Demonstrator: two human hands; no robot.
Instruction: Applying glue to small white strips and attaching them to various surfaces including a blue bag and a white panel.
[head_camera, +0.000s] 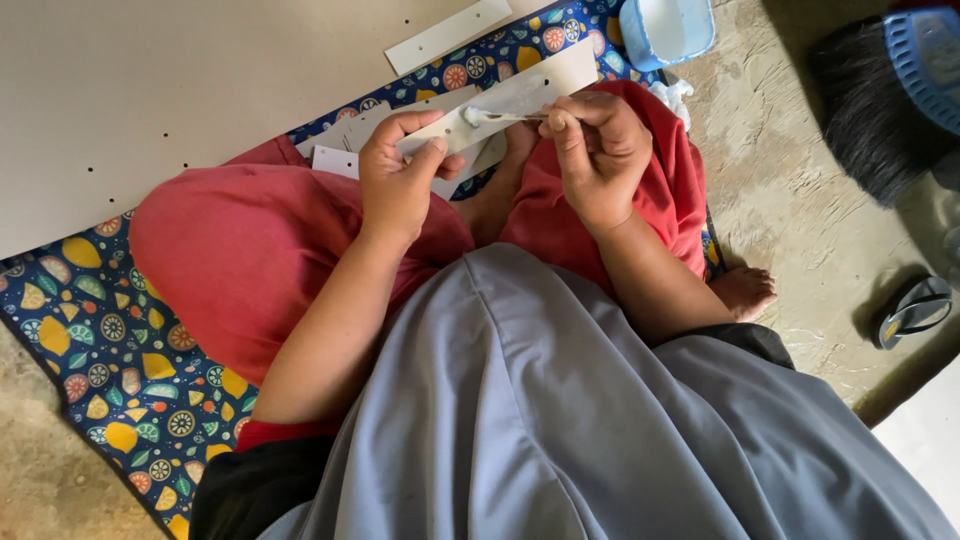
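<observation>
My left hand pinches a narrow white cardboard strip and holds it above my lap. My right hand grips a thin stick whose tip, loaded with a white paste, rests on the strip. I sit cross-legged in red trousers and a grey top. More white punched strips lie just beyond my left hand, on the mat.
A dark blue mat with a fruit pattern lies under me. A large beige board with holes covers the upper left. A small blue tub, a blue-handled black brush and a sandal sit on the concrete floor.
</observation>
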